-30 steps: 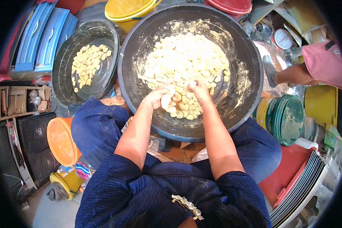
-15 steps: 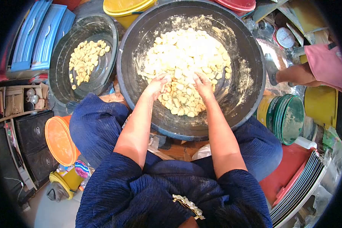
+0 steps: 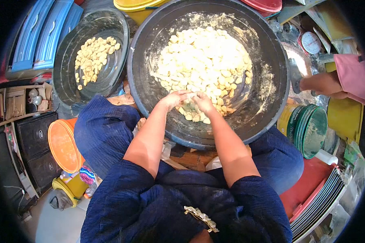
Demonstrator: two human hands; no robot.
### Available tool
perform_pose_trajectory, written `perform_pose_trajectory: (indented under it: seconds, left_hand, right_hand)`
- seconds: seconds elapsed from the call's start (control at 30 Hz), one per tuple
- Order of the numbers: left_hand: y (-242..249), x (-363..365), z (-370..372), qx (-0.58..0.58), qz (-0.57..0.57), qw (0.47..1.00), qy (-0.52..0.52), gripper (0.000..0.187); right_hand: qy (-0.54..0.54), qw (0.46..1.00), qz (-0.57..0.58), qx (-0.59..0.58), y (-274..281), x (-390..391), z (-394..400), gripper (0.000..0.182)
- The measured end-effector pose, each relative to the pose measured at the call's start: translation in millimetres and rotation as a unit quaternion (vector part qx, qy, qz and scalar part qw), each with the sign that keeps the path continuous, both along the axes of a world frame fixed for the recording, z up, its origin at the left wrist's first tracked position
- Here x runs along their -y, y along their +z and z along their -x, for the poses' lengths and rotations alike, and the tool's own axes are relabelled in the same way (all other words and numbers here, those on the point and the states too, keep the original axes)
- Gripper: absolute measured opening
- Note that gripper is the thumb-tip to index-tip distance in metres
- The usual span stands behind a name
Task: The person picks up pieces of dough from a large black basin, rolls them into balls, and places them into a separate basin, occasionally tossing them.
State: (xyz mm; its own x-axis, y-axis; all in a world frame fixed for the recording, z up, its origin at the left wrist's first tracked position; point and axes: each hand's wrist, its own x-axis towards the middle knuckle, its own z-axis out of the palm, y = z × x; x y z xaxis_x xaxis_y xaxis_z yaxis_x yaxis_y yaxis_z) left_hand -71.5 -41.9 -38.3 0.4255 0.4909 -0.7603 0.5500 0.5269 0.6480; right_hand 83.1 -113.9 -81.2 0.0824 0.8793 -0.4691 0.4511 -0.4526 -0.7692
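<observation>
A large black tub (image 3: 271, 97) sits between my knees, its inner walls streaked with pale powder. Heaped in it are small, rounded, pale pieces that look like floured dough (image 3: 207, 56), washed out by bright light in the middle. At the near edge of the heap, my left hand (image 3: 175, 98) and my right hand (image 3: 202, 101) are close together, fingers bent inward and pinched. What lies between the fingertips is too small to make out. Loose pieces lie just below and between the hands.
A smaller black basin (image 3: 65, 77) at the left holds more pieces (image 3: 95, 56). Blue lids (image 3: 36, 32), an orange bucket (image 3: 65, 146) and yellow pails stand around. At the right are a green bucket (image 3: 312, 129), a dial scale (image 3: 311, 42) and another person's leg (image 3: 322, 83).
Both hands have come nearer to me and closer together, from the middle of the heap to its near edge. The view has shifted slightly, and the pieces beneath the hands lie differently.
</observation>
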Motion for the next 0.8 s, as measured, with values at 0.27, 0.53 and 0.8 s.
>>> perform_pose_trajectory:
  seconds: [0.27,0.53,0.8]
  left_hand:
    - [29.8,-16.0,-23.3,0.13,0.025,0.986,0.106,0.021]
    - [28.2,-21.4,-24.8,0.193,0.092,0.96,0.179,0.014]
    - [29.6,-28.1,-29.3,0.175,0.029,0.973,0.15,0.003]
  right_hand:
    - [-0.27,0.893,-0.064,-0.353,42.5,-21.0,-29.0,0.017]
    - [-0.261,0.846,-0.006,-0.464,59.0,-21.9,-39.5,0.028]
    - [-0.14,0.947,-0.02,-0.289,51.9,-31.3,-31.2,0.026]
